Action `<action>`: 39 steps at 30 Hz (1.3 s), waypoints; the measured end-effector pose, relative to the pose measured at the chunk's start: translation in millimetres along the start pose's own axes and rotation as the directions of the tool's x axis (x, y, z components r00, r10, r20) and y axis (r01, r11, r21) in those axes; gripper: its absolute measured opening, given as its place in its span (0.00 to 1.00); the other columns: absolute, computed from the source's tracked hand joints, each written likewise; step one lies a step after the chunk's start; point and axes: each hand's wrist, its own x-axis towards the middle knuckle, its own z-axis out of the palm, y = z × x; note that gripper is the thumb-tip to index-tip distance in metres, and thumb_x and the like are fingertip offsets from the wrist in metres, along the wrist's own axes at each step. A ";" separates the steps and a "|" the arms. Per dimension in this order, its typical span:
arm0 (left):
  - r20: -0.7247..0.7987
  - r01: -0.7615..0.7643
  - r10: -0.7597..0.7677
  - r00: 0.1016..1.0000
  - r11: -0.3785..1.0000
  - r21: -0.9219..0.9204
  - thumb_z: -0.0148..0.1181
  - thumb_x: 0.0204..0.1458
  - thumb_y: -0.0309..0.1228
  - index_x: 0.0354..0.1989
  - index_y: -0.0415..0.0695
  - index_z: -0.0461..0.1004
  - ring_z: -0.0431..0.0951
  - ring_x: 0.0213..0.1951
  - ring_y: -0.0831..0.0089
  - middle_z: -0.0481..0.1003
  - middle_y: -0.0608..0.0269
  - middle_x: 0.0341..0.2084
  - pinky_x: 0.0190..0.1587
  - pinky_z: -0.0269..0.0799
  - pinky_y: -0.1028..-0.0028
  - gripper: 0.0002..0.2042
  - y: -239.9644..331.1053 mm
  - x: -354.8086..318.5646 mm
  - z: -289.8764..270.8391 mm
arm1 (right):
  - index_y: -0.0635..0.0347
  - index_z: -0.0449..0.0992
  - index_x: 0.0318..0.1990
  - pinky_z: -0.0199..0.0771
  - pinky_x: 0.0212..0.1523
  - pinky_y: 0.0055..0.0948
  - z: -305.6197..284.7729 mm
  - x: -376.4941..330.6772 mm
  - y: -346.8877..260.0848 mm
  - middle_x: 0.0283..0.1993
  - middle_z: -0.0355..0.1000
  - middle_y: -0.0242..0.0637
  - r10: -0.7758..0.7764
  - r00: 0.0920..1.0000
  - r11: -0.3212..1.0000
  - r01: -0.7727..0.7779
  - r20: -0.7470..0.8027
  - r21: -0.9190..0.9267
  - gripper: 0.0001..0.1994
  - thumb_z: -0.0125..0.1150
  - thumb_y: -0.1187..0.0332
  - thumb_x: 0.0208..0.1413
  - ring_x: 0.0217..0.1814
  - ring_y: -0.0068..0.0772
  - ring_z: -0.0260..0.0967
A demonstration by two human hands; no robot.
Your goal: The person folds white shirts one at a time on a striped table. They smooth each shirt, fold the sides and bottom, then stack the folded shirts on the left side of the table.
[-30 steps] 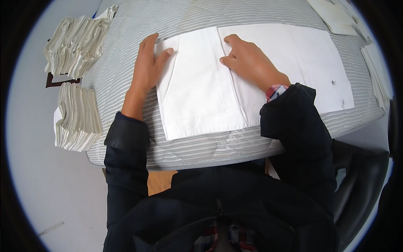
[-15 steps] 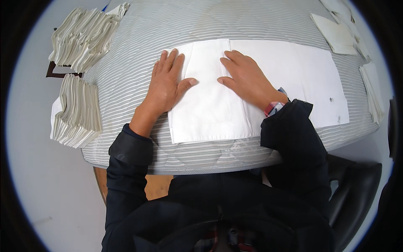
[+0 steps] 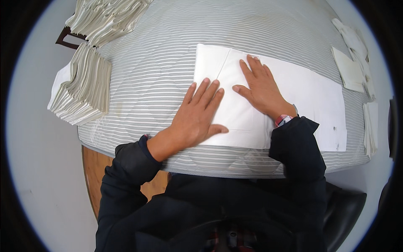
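Head view first, and the biggest thing I see is the desk (image 3: pixel 159 84), covered edge to edge by a padded cloth with fine grey and white stripes. On it lies a long white fabric piece (image 3: pixel 310 96), spread flat and running from the middle of the desk toward the right side, with its left end folded over into a squarer panel and a faint crease showing there. At the left edge of the desk sits a tall stack of folded striped cloths (image 3: pixel 84 88), and a second, looser stack (image 3: pixel 105 17) sits beyond it at the far left corner. Near the right edge I see a few small folded white pieces (image 3: pixel 348 69), well apart from both hands. My left hand (image 3: pixel 197 117) lies palm down with the fingers spread, its grip open and flat, pressing on the left end of the white fabric piece where it overlaps the striped cover. My right hand (image 3: pixel 262 90) is likewise flat and open, fingers together, resting on the fabric just beside the left hand.
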 end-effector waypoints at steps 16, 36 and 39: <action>0.211 0.499 -0.563 0.799 0.427 -0.754 0.70 0.59 0.34 0.60 0.32 0.72 0.77 0.32 0.74 0.78 0.56 0.38 0.32 0.73 0.72 0.25 13.6 -65.5 -46.4 | 0.63 0.81 0.57 0.74 0.60 0.40 -44.1 107.5 -35.3 0.56 0.80 0.51 -0.219 0.969 0.954 0.238 -0.117 0.184 0.18 0.60 0.61 0.67 0.57 0.55 0.76; 0.288 0.528 -0.522 0.803 0.401 -0.748 0.71 0.57 0.30 0.41 0.39 0.72 0.70 0.25 0.75 0.72 0.65 0.23 0.29 0.66 0.70 0.13 6.0 -81.2 -37.2 | 0.63 0.83 0.44 0.72 0.41 0.32 -7.8 174.5 -69.7 0.34 0.79 0.35 -0.171 0.985 0.913 0.154 0.013 0.377 0.09 0.63 0.66 0.66 0.35 0.28 0.72; 0.237 0.521 -0.570 0.787 0.407 -0.750 0.71 0.56 0.30 0.41 0.39 0.73 0.69 0.25 0.76 0.71 0.65 0.23 0.29 0.65 0.71 0.12 -12.7 -111.9 -52.5 | 0.64 0.82 0.43 0.72 0.41 0.34 2.2 189.4 -100.8 0.34 0.80 0.38 -0.251 0.965 0.887 0.259 -0.072 0.382 0.10 0.63 0.66 0.65 0.35 0.32 0.73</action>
